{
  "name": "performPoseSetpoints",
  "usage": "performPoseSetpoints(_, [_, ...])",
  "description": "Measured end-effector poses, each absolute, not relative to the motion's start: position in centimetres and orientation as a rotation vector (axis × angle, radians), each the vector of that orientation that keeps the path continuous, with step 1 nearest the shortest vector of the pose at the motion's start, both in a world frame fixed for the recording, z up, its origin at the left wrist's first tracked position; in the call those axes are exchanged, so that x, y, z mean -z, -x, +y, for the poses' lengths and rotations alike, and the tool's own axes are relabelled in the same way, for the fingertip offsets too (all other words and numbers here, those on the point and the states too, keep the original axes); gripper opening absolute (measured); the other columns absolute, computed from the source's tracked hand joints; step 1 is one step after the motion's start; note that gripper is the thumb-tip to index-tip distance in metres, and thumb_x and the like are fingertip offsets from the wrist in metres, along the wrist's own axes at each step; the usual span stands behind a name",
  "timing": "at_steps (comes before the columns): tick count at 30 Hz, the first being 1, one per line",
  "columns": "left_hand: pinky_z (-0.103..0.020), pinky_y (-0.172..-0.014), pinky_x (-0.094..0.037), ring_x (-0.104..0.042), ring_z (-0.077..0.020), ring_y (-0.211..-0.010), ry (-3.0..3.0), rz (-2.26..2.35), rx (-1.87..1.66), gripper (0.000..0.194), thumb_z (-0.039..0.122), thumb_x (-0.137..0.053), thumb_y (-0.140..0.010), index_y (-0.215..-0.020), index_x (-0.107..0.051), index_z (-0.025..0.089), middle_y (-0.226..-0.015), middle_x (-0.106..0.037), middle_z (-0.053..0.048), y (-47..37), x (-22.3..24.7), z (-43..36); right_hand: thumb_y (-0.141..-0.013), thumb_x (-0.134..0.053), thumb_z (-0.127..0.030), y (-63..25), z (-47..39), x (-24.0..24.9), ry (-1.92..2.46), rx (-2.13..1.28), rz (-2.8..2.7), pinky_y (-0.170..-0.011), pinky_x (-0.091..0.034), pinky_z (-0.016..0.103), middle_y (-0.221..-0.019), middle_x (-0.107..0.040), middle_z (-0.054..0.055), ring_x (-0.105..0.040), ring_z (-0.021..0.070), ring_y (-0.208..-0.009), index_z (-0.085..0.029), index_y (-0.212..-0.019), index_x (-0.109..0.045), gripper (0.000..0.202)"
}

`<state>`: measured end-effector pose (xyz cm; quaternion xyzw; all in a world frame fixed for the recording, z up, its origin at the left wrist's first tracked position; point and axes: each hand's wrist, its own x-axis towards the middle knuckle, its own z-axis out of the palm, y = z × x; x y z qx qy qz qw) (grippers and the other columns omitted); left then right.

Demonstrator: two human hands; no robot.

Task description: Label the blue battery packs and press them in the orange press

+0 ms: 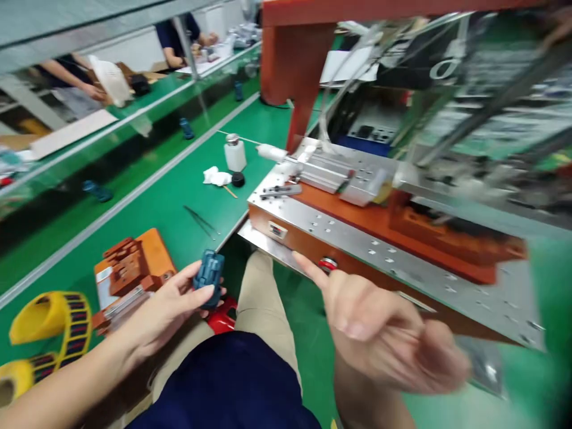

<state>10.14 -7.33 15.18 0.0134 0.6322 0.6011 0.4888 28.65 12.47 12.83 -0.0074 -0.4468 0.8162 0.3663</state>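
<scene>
A small dark blue plastic housing (209, 271) is held between the thumb and fingers of my left hand (167, 307), above my lap. My right hand (375, 325) is in front of the orange machine (308, 243), index finger stretched out and the other fingers loosely bent, with nothing seen in it. Its fingertip is nearest a red push button (328, 263) on the machine's front face; the gap, if any, is hard to judge. Part of the right hand is smeared by motion. An orange fixture (158, 256) sits on the green bench beside my left forearm.
Tweezers (201, 221), a white bottle (235, 156), a black cap (238, 179) and crumpled white material (217, 176) lie on the bench. A yellow strip (74, 322) curls at left. Several blue pieces, one a blue part (97, 190), rest along the line. Co-workers' arms (74, 74) show beyond.
</scene>
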Motion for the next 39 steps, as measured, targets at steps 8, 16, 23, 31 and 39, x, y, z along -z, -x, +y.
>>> performPoseSetpoints(8, [-0.027, -0.075, -0.059, -0.071, -0.0241, -0.094, -0.204, 1.61, -1.309, 0.053, 0.037, -0.09, -0.07, -0.118, -0.071, 0.022, -0.105, -0.075, -0.007, -11.1, -17.6, -4.5, -0.098, -0.04, -0.046, -30.0, 13.3, -12.9, -0.133, -1.847, -1.196, -0.109, -0.041, 0.063, -0.061, -0.057, 0.003, -0.053, 0.0193, -0.059, -0.025, -0.086, -0.081, 0.047])
performPoseSetpoints(16, [-0.025, -0.073, -0.063, -0.071, -0.0294, -0.103, -0.276, 1.668, -1.205, 0.061, 0.04, -0.093, -0.063, -0.118, -0.071, 0.024, -0.116, -0.074, -0.008, -12.1, -16.9, -3.0, -0.081, -0.077, -0.02, -33.4, 12.8, -9.7, 0.604, -1.817, -1.122, -0.096, -0.051, 0.037, -0.1, -0.064, 0.002, -0.061, 0.0181, -0.094, -0.026, -0.101, -0.071, 0.021])
performPoseSetpoints(23, [-0.021, -0.087, -0.06, -0.07, -0.0265, -0.111, -0.223, 1.706, -1.12, 0.07, 0.041, -0.093, -0.063, -0.127, -0.067, 0.028, -0.121, -0.074, -0.007, -12.0, -16.1, -3.1, -0.069, -0.082, -0.019, -36.0, 10.6, -3.7, 0.98, -1.788, -0.989, -0.087, -0.048, 0.027, -0.093, -0.062, -0.001, -0.056, 0.0139, -0.09, -0.023, -0.094, -0.067, 0.029])
performPoseSetpoints(31, [-0.02, -0.088, -0.059, -0.071, -0.0264, -0.11, -0.307, 1.747, -1.114, 0.064, 0.043, -0.092, -0.063, -0.121, -0.069, 0.026, -0.119, -0.074, -0.009, -12.2, -15.7, -3.0, -0.057, -0.075, -0.033, -36.9, 9.4, 5.8, 1.398, -1.637, -0.985, -0.085, -0.049, 0.036, -0.09, -0.061, 0.002, -0.055, 0.0188, -0.085, -0.021, -0.091, -0.063, 0.038])
performPoseSetpoints(39, [-0.021, -0.09, -0.059, -0.069, -0.027, -0.115, -0.335, 1.694, -1.111, 0.068, 0.041, -0.091, -0.066, -0.127, -0.066, 0.023, -0.124, -0.072, -0.01, -12.6, -15.1, -2.4, -0.077, -0.064, -0.044, -37.5, 9.9, 9.0, 1.526, -1.532, -1.352, -0.087, -0.046, 0.037, -0.094, -0.064, 0.007, -0.057, 0.0249, -0.096, -0.021, -0.077, -0.073, 0.025])
